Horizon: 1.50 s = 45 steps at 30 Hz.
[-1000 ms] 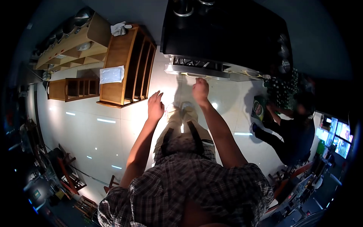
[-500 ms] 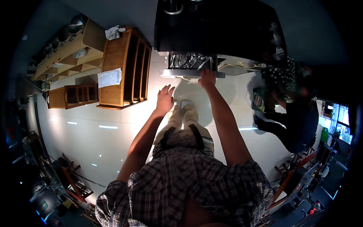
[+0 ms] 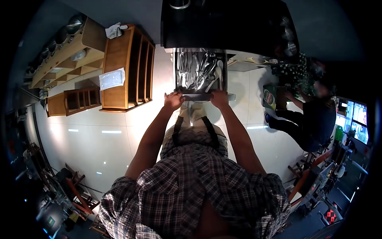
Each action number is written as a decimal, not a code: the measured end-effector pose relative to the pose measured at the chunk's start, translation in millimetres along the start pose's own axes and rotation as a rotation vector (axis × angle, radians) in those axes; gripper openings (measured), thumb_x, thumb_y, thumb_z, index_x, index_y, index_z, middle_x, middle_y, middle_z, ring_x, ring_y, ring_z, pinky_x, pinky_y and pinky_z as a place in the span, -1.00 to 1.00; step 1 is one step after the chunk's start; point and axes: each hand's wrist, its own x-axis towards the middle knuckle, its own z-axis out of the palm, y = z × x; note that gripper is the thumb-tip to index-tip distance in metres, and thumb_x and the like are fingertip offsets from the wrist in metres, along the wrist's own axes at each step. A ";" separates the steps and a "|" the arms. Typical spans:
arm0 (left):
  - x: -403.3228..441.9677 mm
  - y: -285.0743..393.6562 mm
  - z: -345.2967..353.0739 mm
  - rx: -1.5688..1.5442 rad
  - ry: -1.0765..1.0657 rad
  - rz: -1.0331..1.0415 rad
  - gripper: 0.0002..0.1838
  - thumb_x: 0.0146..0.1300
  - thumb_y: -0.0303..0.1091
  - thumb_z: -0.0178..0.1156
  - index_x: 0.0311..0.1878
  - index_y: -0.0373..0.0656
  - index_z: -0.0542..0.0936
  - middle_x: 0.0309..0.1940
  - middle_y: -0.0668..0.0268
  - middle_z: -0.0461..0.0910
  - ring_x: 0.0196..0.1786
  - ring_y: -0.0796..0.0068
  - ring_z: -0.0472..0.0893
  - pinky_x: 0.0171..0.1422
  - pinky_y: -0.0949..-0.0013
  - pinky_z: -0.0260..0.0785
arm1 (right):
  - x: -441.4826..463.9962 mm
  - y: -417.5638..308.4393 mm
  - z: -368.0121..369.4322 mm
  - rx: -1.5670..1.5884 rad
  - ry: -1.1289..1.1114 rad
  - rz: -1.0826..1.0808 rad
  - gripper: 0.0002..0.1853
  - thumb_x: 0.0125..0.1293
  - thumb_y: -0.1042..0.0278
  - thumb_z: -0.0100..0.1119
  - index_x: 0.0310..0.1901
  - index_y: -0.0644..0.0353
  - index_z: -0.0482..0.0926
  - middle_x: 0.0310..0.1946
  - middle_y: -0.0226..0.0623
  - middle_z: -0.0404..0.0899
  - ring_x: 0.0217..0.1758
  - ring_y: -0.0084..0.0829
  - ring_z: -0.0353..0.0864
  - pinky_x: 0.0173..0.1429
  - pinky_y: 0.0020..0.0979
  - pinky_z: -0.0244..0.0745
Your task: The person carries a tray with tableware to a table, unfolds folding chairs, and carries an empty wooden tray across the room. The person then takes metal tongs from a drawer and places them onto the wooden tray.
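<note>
A drawer with a metal front is pulled out from under the dark counter. Inside it lies a heap of metal cutlery, and a larger pale spoon rests along its right side. My left hand grips the left end of the drawer front, fingers curled over the top edge. Near the right end, my right hand holds the same front. The undersides of both hands' grip are hidden.
A wooden shelf unit with a plastic packet and a white cloth on top stands to the left. On the right, a seated person reaches toward a green box beside many bottles.
The drawer has come further out toward me, showing more cutlery. My left hand has moved from the air onto the drawer front; my right hand has stayed on it, drawing nearer.
</note>
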 end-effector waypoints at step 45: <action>-45.0 17.3 13.0 0.077 0.173 0.125 -0.38 0.20 -0.02 0.03 0.32 0.16 0.13 0.35 0.33 0.04 0.41 0.31 0.00 0.32 -0.29 -0.14 | 84.5 -31.0 22.4 -0.215 0.277 -0.628 -0.87 -0.05 0.33 0.05 -0.56 0.12 0.58 -0.47 -0.35 0.52 -0.21 -0.32 0.47 0.10 -0.18 0.32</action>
